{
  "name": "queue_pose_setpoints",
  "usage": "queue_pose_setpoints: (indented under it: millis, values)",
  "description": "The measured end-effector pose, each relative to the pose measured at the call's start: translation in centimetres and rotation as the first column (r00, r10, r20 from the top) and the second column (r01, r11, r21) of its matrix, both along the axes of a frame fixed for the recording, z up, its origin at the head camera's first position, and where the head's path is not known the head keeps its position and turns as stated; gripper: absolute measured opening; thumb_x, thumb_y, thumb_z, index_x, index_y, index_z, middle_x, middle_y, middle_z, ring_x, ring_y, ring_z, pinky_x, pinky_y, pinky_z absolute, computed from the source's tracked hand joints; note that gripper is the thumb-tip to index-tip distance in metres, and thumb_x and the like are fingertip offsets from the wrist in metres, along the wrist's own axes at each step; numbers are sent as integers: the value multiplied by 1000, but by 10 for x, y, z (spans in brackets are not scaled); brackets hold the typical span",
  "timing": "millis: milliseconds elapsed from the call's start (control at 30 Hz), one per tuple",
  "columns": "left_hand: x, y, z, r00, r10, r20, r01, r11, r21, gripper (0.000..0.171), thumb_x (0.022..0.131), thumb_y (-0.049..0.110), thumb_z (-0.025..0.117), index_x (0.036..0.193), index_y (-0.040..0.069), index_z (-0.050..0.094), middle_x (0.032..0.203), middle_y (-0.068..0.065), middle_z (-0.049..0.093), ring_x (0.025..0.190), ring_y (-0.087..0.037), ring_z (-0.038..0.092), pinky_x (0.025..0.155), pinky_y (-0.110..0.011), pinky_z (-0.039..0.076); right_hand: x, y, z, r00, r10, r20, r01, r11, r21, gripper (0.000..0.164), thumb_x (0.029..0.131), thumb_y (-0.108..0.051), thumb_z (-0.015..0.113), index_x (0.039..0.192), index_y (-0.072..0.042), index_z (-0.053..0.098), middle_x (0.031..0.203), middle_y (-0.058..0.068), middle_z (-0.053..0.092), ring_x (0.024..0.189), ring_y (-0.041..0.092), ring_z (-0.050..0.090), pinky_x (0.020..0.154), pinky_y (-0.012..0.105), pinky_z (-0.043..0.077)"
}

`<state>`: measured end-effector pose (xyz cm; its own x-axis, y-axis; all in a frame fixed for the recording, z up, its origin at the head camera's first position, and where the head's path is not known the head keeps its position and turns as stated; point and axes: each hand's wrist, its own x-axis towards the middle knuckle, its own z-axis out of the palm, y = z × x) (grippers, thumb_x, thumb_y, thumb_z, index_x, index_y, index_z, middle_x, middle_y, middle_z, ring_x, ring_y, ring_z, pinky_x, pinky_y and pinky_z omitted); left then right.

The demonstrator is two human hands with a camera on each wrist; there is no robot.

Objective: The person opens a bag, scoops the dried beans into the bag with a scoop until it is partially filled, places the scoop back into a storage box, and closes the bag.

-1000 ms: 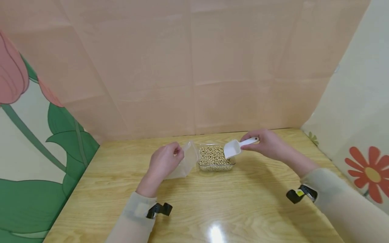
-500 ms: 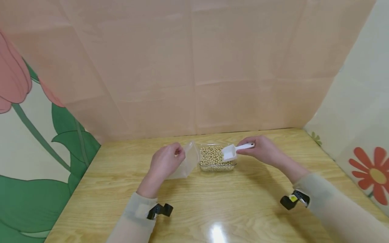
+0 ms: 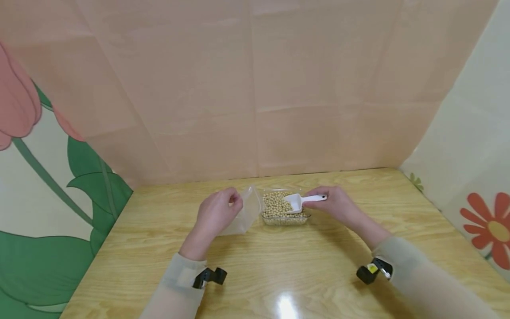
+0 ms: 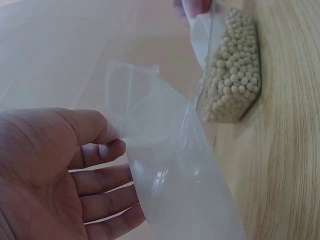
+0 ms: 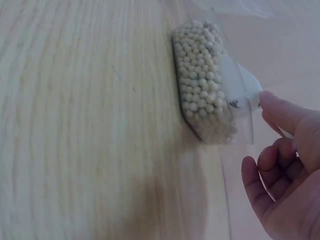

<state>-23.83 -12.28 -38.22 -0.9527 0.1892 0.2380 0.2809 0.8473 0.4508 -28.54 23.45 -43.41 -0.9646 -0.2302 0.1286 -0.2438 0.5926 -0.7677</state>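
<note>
One white scoop (image 3: pixel 295 203) sits with its front lip in among the pale beans (image 3: pixel 275 203) inside the clear box (image 3: pixel 287 216), which I take as my landmark. From my remote post I see the scoop's handle reach out over the box's right side to the right hand (image 3: pixel 334 204), whose thumb and fingertips pinch it. A second ago on my head feed the scoop hung tilted above the box's right end; now it lies lower, more level and nearer the middle of the beans, and the right hand has come down and leftward with it. Just left of the box stands the clear bag (image 3: pixel 248 215), its upper part spread; I cannot tell whether it touches the box. The left hand (image 3: pixel 217 210), on the bag's far side from the box, pinches the bag's edge between thumb and forefinger, the other fingers loosely bent beside it, as the left wrist view shows me. Hand and bag have hardly shifted over that second. Under the box runs the wood-grained table (image 3: pixel 255 266), with a bright glare (image 3: pixel 286 305) nearer me. Behind the box hangs a creased pink sheet (image 3: pixel 255 88), and far to its right a red flower (image 3: pixel 492 226) decorates the wall.
</note>
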Motion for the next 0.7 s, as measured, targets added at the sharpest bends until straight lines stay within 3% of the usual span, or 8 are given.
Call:
queue_pose_setpoints:
  millis: [300,467,700]
  values:
    - [-1,1,-2,1000,-1,-4,1,1000,1,11,106,20,68,104,14,77,113,-6,80,92,-24,74,83,-46,60,4,-8,-9,994,-49,99,53,998,-37,47,94,-43,89,129,-13,82,136,16,75,100,21,69,85,37,53]
    - [-1,2,-2,1000,-1,1,1,1000,4,11,106,20,68,106,14,77,116,-6,80,94,-24,74,83,-46,60,5,-8,-16,984,-50,170,68,992,-107,52,92,-44,90,132,-13,80,130,13,77,95,24,67,82,38,53]
    - [-1,1,-2,1000,-4,2,4,1000,-12,11,106,20,68,106,14,78,115,-6,80,83,-19,69,80,-44,60,6,-9,-27,982,-79,171,104,983,-148,53,92,-46,90,132,-13,80,128,10,78,98,21,66,84,35,51]
